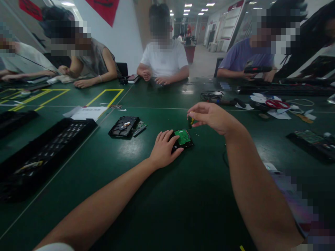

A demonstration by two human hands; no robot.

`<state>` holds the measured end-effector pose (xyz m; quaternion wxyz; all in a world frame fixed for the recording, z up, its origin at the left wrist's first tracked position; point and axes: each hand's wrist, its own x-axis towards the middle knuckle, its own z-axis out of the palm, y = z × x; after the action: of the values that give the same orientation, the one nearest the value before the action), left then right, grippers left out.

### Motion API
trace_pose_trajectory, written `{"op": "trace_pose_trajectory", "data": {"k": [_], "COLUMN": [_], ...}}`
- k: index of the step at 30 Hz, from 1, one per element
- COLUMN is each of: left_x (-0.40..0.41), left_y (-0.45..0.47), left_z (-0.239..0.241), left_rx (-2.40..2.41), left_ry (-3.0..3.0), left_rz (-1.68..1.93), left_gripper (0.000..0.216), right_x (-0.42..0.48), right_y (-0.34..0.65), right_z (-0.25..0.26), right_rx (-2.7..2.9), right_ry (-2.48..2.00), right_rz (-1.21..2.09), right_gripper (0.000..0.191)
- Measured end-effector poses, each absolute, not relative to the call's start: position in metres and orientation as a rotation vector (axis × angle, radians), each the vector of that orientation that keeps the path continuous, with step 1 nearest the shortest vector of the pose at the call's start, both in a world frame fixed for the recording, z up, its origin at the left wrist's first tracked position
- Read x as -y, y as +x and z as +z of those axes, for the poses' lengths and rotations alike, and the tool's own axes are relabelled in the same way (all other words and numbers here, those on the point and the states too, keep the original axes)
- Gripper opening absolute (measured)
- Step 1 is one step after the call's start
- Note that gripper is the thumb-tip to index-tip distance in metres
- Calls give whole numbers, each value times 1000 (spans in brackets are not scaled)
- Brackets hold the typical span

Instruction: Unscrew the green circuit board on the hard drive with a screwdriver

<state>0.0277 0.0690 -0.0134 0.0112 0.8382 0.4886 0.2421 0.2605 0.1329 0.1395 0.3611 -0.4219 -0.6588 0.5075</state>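
Observation:
My left hand (pixel 165 148) is closed over the left side of a black hard drive (pixel 186 146), pressing it on the green table. The drive's green circuit board (pixel 184 137) faces up, and part of it is under my fingers. In the pinched fingers of my right hand (pixel 209 116) is a screwdriver with a black and yellow handle (pixel 191 121), held upright just above the drive's far right corner. Its tip is too small to make out. A few tiny screws (pixel 196 134) lie to the right of the drive.
Another hard drive (pixel 124 126) lies at left beside a loose circuit board (pixel 140 128). Further left stands a long black tray (pixel 49 153), with a paper sheet (pixel 89 113) behind it. Cables (pixel 213 94) and scraps lie at far right. Several people sit across the table.

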Motion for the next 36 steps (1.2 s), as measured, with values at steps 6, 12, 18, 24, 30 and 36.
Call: {"op": "trace_pose_trajectory", "data": {"k": [6, 12, 18, 24, 30, 36], "left_x": [-69, -70, -69, -70, -70, -69], "left_y": [27, 28, 28, 28, 27, 28], "left_z": [-14, -14, -14, -16, -16, -14], "left_rx": [-1518, -1519, -1536, -1528, -1513, -1539], "left_ry": [2612, 2603, 2624, 2627, 2614, 2627], "left_rz": [758, 759, 733, 760, 771, 733], "left_gripper": [56, 57, 57, 57, 56, 58], "right_x": [-132, -131, -133, -133, -133, -134], "right_y": [259, 259, 261, 260, 262, 262], "right_z": [141, 140, 138, 139, 142, 137], "right_rx": [1653, 1692, 1709, 1698, 1705, 1697], "right_ry": [-1060, -1042, -1096, -1099, -1082, -1101], "right_rz": [1342, 1345, 1321, 1314, 1347, 1304], "right_gripper": [12, 16, 29, 21, 11, 18]}}
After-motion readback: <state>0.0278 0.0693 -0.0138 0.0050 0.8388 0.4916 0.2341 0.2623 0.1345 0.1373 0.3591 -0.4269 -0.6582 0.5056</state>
